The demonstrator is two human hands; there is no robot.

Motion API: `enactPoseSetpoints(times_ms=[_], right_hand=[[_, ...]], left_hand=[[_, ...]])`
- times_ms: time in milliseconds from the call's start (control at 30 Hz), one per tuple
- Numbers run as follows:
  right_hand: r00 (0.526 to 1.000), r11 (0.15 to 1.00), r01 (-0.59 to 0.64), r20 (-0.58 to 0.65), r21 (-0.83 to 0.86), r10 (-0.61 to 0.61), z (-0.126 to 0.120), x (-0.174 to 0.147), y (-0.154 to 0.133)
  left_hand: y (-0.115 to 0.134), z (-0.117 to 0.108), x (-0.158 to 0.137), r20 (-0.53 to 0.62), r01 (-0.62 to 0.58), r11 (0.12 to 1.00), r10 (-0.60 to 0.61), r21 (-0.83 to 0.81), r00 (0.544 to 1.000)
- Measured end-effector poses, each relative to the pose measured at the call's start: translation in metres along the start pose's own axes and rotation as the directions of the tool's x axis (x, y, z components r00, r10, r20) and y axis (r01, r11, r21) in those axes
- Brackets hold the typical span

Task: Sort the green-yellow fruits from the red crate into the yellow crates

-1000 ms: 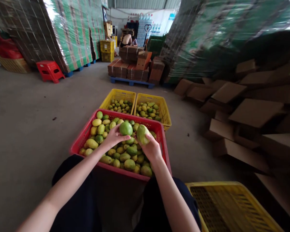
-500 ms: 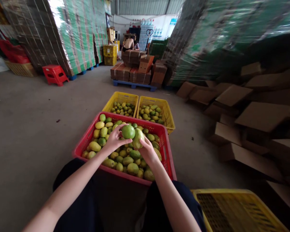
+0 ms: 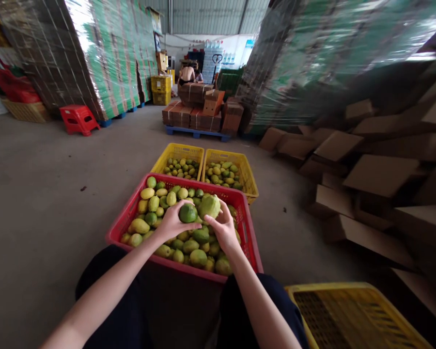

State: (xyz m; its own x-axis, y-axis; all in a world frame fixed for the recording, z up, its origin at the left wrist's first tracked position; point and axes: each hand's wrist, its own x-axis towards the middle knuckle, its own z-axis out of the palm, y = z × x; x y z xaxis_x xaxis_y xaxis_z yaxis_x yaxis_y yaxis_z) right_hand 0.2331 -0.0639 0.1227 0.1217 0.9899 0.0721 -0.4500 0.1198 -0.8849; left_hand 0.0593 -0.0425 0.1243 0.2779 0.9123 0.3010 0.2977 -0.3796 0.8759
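Above a red plastic crate (image 3: 255, 242) full of green and yellow lemons, my left hand (image 3: 175, 220) is closed around a dark green lemon (image 3: 188, 213). My right hand (image 3: 223, 225) grips a larger, pale green lemon (image 3: 209, 207) with a bumpy skin, thumb below it and fingers behind. The two fruits are held side by side, close together. Loose lemons (image 3: 198, 258) of mixed size and colour lie in the crate beneath both hands.
Behind the red crate, two yellow crates (image 3: 252, 182) hold more lemons. A yellow crate (image 3: 334, 287) sits at lower right. Cardboard boxes (image 3: 383, 174) are heaped on the right. Further off are a red stool (image 3: 80, 118), a blue pallet (image 3: 196, 133) of cartons and a seated person (image 3: 187, 73).
The pale lemon in my right hand has turned and risen slightly relative to the green one. My left hand has lowered and rotated its lemon. The camera view has shifted slightly.
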Motion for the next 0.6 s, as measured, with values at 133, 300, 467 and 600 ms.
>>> enactPoseSetpoints(times_ms=[133, 300, 467, 600], right_hand=[[0.971, 0.941, 0.236, 0.016, -0.243, -0.240, -0.003, -0.003, 0.001], [0.875, 0.746, 0.474, 0.159, -0.467, -0.457, -0.009, -0.007, 0.011], [0.831, 0.680, 0.538, 0.175, -0.499, -0.528, -0.011, -0.007, 0.016], [0.820, 0.659, 0.553, 0.193, -0.509, -0.539, -0.010, -0.007, 0.016]], left_hand=[[-0.004, -0.002, 0.004, -0.103, -0.106, 0.994, 0.105, -0.004, 0.989], [-0.006, -0.008, 0.005, -0.130, -0.203, 0.979, 0.202, 0.005, 0.971], [-0.009, -0.010, 0.002, -0.080, -0.323, 0.944, 0.327, 0.066, 0.942], [-0.014, -0.009, 0.002, -0.025, -0.383, 0.919, 0.386, 0.093, 0.922]])
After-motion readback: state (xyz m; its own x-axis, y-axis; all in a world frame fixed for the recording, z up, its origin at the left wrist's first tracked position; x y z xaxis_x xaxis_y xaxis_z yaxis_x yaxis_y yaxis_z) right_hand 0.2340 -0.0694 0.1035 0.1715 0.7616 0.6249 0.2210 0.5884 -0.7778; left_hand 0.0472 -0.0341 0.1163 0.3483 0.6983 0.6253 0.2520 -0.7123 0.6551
